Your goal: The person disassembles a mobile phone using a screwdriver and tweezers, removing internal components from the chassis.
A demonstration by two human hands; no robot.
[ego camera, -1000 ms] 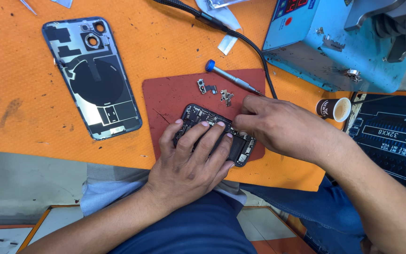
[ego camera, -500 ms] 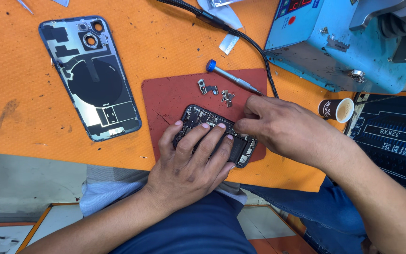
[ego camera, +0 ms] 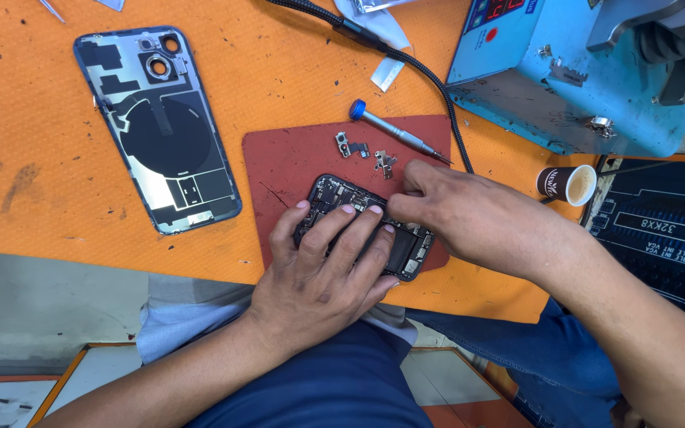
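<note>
An opened phone body (ego camera: 334,194) with bare circuitry lies on a red mat (ego camera: 291,162) on the orange table. My left hand (ego camera: 323,265) lies flat over it, fingers spread, pressing it down. My right hand (ego camera: 461,218) comes in from the right, its fingertips pinched together at the phone's upper edge; what they pinch is hidden. Two small metal parts (ego camera: 366,152) lie on the mat just above the phone. A blue-capped screwdriver (ego camera: 394,131) rests at the mat's top edge.
The phone's removed back cover (ego camera: 156,131) lies inside-up at the left. A light blue machine (ego camera: 572,71) stands at the back right, with a black braided cable (ego camera: 406,59) running past it. A small paper cup (ego camera: 568,184) and a dark mat (ego camera: 667,230) sit at the right.
My right hand has shifted slightly at the phone's top edge. My left hand keeps its hold on the phone.
</note>
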